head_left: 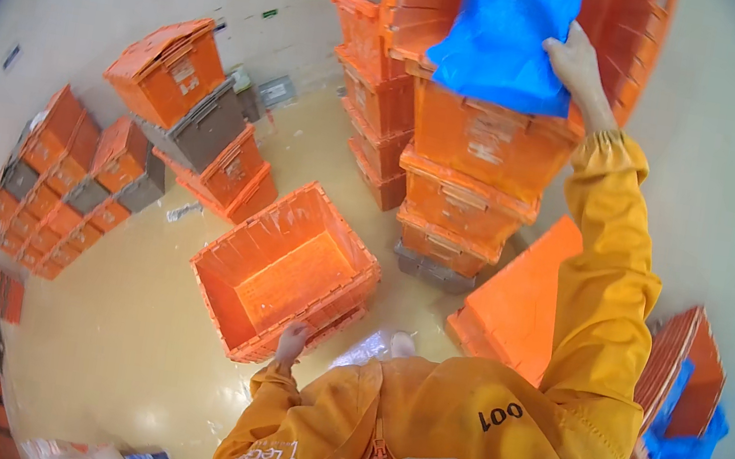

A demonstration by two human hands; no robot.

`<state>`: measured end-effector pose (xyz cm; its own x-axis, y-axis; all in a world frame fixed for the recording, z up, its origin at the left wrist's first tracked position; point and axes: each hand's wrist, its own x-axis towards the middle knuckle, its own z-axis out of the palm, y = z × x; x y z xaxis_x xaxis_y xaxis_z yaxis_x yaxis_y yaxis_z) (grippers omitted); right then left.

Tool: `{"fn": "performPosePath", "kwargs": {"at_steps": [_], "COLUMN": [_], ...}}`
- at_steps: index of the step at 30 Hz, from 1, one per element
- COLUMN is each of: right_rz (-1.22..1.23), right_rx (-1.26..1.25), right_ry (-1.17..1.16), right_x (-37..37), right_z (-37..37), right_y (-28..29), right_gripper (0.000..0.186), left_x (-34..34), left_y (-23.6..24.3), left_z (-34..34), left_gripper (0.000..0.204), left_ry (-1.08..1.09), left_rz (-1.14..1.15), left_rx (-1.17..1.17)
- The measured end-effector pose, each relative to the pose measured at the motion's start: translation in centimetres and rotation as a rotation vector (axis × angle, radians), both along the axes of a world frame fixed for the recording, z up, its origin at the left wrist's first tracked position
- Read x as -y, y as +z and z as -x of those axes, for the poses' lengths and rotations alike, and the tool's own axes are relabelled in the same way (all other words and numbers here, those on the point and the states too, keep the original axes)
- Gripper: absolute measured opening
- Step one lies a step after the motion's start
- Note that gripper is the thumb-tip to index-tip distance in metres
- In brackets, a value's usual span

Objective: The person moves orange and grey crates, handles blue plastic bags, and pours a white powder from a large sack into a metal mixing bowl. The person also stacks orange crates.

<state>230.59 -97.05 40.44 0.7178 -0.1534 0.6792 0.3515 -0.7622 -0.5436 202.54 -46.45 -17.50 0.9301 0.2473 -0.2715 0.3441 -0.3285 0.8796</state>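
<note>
My right hand (575, 63) is closed on the edge of a blue plastic sheet (509, 46), perhaps a bag. The sheet drapes over the near rim of an open orange crate (619, 39) at the top of a tall stack. Lower down, my left hand (292, 342) is closed on the near rim of another open orange crate (298, 281). This crate is tilted, and its inside shows bare orange walls and floor. Part of my left fingers is hard to make out against the rim.
Stacked orange and grey crates (75, 186) stand along the left wall, with another stack (172, 72) nearer. An orange crate (519, 295) leans beside my right arm. At the lower right, crates (676, 361) hold crumpled blue plastic (686, 448). Clear wrapping (77, 457) lies lower left.
</note>
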Motion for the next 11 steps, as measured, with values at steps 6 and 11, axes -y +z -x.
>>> {"fn": "performPosePath", "kwargs": {"at_steps": [6,11], "right_rz": [0.104,0.273], "right_rx": [-0.09,-0.103], "right_ry": [0.051,0.053], "right_x": [-0.2,2.9], "right_z": [20.3,34.2], "right_y": [-7.1,-13.5], "right_gripper": [0.052,0.055], "left_x": [5.0,16.5], "left_y": [10.7,23.9], "left_z": [-4.2,-5.5], "left_gripper": [0.021,0.033], "left_ry": [-0.264,-0.523], "left_rz": [0.097,0.51], "left_rx": [0.222,0.431]}}
